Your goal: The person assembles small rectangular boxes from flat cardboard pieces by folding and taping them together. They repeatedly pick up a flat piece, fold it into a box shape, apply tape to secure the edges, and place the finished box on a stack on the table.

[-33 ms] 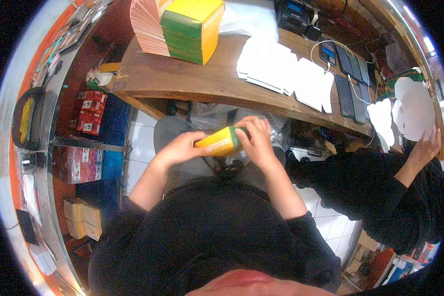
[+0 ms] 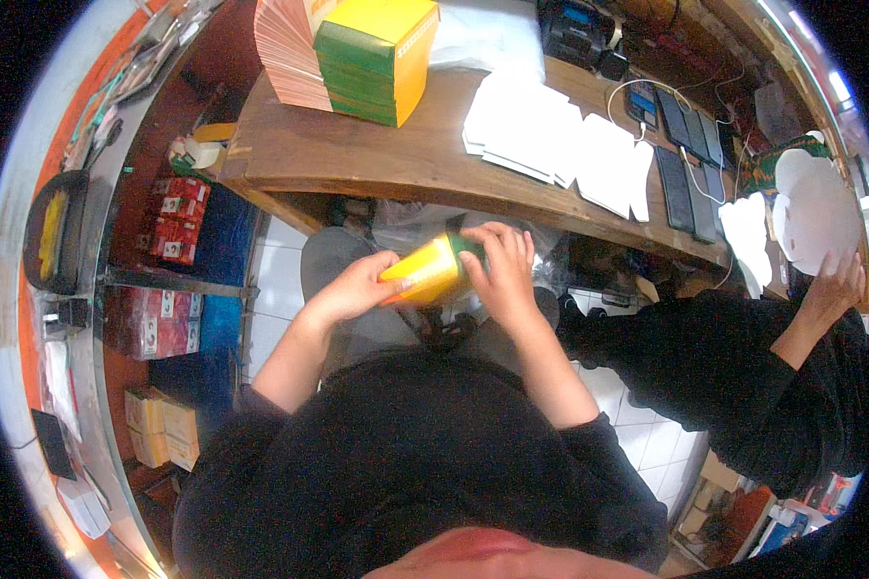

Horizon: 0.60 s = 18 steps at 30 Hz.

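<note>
Above my lap, a small yellow box [image 2: 423,273] with a green end is between my two hands. My left hand [image 2: 362,285] grips its left end, thumb on the near face. At the green end [image 2: 465,249], my right hand [image 2: 500,273] has its thumb against the box and its fingers curved over the far side. Part of that end is hidden behind the fingers. On the wooden table ahead stands a stack of flat yellow and green cartons [image 2: 377,63], beside a fan of pinkish card sheets [image 2: 294,58].
White cut-out sheets [image 2: 526,125] lie on the table [image 2: 357,159], with several phones [image 2: 684,174] and cables to their right. A co-worker's hand [image 2: 832,285] holds a white sheet [image 2: 816,212] at the right. Shelves with red packs [image 2: 179,217] stand at the left.
The box has rolled slightly between my hands, showing a shinier yellow face and an orange lower edge. My right fingers have shifted a little over the green end.
</note>
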Motion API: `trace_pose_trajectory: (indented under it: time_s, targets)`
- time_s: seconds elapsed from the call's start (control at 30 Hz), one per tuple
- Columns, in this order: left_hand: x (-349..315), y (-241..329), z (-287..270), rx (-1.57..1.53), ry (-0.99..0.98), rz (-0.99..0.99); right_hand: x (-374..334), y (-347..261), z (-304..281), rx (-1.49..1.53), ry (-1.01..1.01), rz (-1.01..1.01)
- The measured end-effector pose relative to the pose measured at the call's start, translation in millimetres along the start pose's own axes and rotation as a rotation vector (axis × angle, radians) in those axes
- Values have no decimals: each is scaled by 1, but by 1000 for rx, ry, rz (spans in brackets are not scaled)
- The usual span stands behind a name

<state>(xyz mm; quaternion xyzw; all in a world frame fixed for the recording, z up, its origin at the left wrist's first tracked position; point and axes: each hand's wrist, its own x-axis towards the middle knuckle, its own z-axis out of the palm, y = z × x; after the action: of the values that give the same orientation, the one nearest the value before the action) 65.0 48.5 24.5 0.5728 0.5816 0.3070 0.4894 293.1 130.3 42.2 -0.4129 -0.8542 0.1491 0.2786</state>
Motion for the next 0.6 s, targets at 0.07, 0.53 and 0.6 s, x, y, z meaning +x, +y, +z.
trace_pose_trajectory:
  time_s: [0.07,0.53,0.6]
  targets:
    - [7,-18,14,-371,176,-77,-7,0,10,169,-207,-26]
    - [13,1,33,15,476,260,-21,-8,38,712,22,306]
    - [13,6,32,130,482,275,-18,-9,31,744,-4,286]
